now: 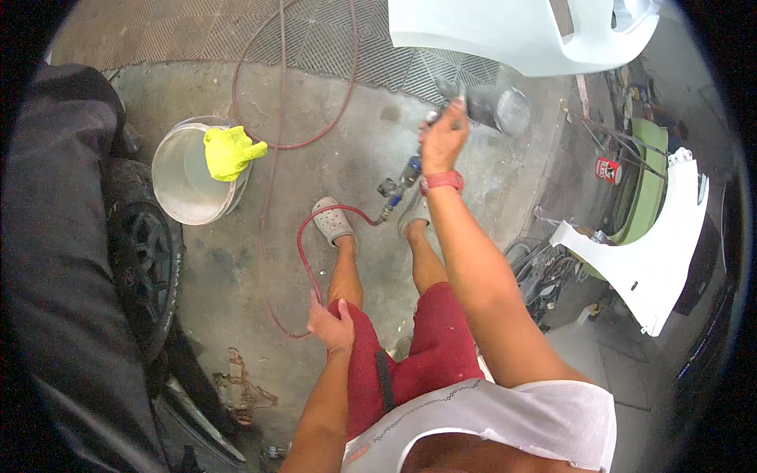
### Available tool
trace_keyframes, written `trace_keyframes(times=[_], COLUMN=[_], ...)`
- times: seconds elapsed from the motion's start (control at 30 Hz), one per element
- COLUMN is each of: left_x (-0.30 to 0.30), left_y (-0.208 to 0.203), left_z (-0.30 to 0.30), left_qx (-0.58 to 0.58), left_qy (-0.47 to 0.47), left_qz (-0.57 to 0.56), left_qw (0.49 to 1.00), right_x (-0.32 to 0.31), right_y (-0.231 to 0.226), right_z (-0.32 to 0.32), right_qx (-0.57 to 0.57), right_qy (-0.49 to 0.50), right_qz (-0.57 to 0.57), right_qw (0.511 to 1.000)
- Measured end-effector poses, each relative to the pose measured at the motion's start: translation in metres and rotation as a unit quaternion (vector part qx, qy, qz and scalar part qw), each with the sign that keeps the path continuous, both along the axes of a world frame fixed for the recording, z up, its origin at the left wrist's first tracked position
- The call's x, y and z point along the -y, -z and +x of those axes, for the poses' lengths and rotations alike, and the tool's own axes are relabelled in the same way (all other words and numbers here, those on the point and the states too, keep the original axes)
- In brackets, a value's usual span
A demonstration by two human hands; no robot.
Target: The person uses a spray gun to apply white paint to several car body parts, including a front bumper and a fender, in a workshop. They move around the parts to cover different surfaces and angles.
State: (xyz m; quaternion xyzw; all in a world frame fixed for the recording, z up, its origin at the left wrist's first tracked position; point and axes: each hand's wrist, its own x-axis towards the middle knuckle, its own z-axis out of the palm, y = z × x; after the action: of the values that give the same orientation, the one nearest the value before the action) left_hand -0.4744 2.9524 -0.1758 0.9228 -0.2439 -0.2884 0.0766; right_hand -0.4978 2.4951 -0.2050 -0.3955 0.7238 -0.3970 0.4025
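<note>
My right hand (443, 142) is raised in front of me and grips a spray gun (481, 106) with a round metal cup, pointed toward a white car body panel (505, 35) at the top. A red air hose (311, 252) runs from the gun's base down past my feet. My left hand (331, 323) hangs by my left thigh and holds that red hose. I stand on a concrete floor in grey clogs and red shorts.
A metal bucket (177, 177) with a yellow cloth (229, 151) on its rim stands at the left. A covered car with a black wheel (146, 252) fills the left side. A white fender (654, 260) leans at the right. A floor grate (315, 39) lies at the top.
</note>
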Motion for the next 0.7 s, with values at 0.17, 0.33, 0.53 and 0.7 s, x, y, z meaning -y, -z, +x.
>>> trace_keyframes(times=[0.17,0.33,0.53,0.7], left_x=[-0.024,-0.051,-0.052,-0.050], left_y=[0.008,-0.011,-0.038,-0.055], left_z=[0.011,0.034,0.043,0.037], left_qx=[-0.022,-0.113,-0.115,-0.150], left_qy=[-0.144,-0.171,-0.115,-0.129], left_qz=[0.084,0.063,0.094,0.110], left_qw=[0.986,0.977,0.982,0.974], right_x=[0.015,0.031,0.039,0.038], right_y=[-0.006,-0.021,-0.036,-0.046], right_z=[0.049,0.022,-0.083,-0.114], right_qx=[0.054,0.016,-0.008,-0.038], right_qy=[-0.173,-0.148,0.009,0.050], right_qz=[-0.033,-0.002,0.010,-0.034], right_qw=[0.983,0.989,1.000,0.997])
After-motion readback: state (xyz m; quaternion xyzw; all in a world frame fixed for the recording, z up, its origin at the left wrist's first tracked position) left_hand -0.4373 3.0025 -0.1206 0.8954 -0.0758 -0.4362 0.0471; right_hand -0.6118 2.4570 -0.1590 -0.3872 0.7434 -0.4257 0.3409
